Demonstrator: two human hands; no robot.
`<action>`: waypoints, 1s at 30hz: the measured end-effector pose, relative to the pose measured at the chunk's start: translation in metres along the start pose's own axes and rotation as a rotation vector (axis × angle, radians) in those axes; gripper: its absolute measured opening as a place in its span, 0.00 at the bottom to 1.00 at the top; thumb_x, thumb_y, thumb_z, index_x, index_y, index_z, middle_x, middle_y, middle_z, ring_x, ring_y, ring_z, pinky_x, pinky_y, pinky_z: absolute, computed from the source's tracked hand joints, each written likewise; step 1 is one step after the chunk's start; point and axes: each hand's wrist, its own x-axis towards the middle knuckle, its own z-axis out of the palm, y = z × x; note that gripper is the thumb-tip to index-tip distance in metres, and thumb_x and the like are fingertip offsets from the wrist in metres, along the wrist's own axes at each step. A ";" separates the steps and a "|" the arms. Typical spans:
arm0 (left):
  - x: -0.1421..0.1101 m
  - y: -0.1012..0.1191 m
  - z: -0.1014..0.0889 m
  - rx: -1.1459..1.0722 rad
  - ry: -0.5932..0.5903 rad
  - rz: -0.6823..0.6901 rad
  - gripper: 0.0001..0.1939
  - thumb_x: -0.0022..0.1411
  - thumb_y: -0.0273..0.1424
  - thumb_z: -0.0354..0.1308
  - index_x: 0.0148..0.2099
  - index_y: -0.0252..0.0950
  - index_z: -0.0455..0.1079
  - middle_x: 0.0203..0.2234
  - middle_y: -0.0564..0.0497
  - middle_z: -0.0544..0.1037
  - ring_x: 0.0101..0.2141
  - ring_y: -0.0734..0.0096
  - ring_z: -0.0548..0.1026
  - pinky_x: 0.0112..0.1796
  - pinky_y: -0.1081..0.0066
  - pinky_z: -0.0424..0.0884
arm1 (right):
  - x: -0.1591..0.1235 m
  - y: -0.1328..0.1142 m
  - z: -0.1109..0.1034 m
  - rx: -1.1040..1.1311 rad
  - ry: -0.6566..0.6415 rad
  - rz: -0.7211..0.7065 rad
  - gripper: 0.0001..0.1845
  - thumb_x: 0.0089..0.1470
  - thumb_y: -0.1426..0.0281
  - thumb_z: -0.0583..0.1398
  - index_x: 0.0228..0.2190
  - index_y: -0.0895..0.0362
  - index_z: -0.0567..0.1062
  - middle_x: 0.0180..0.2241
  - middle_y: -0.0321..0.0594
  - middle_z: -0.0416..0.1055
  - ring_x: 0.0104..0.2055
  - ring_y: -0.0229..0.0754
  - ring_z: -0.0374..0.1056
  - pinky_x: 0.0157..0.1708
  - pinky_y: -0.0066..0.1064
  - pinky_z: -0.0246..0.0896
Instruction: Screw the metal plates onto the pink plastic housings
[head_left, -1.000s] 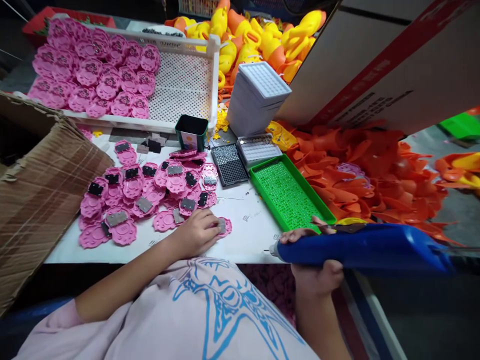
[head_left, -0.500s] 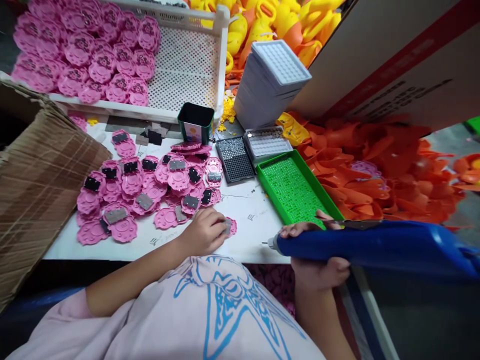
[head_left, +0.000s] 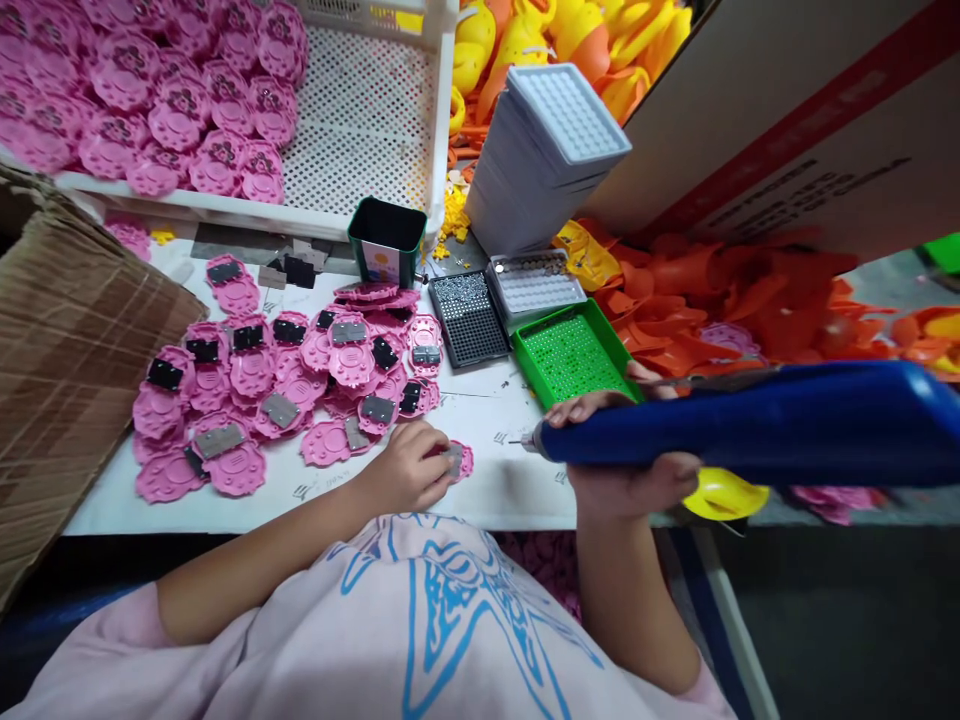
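My left hand [head_left: 415,467] rests on the table with its fingers curled over a pink plastic part [head_left: 463,459]; a grey plate shows on it, and the rest lies hidden under my fingers. In my right hand [head_left: 626,470] is a blue electric screwdriver [head_left: 735,425], held level with its thin bit pointing left, above the tabletop and a short way right of the pink part. Left of my left hand lies a pile of pink parts [head_left: 251,370], several carrying black or grey plates. A black screw tray [head_left: 471,325] and a green tray [head_left: 574,365] sit beyond my hands.
A white crate [head_left: 360,130] of pink parts stands at the back left, near a dark green cup [head_left: 386,245]. White trays [head_left: 540,150] are stacked behind the screw tray. Orange parts [head_left: 675,300] heap on the right below a large carton [head_left: 787,120]. A cardboard box [head_left: 82,380] borders the left.
My right hand has raised the screwdriver and brought its bit a little left, uncovering a yellow piece behind it. My left hand stays on the pink part. The camera view has tilted down.
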 end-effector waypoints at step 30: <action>-0.003 -0.002 0.004 0.011 0.002 -0.071 0.04 0.55 0.25 0.59 0.29 0.36 0.68 0.33 0.50 0.74 0.34 0.68 0.67 0.35 0.68 0.63 | 0.142 0.097 0.066 0.004 0.003 -0.025 0.25 0.41 0.43 0.59 0.26 0.51 0.65 0.18 0.28 0.66 0.16 0.35 0.65 0.18 0.28 0.62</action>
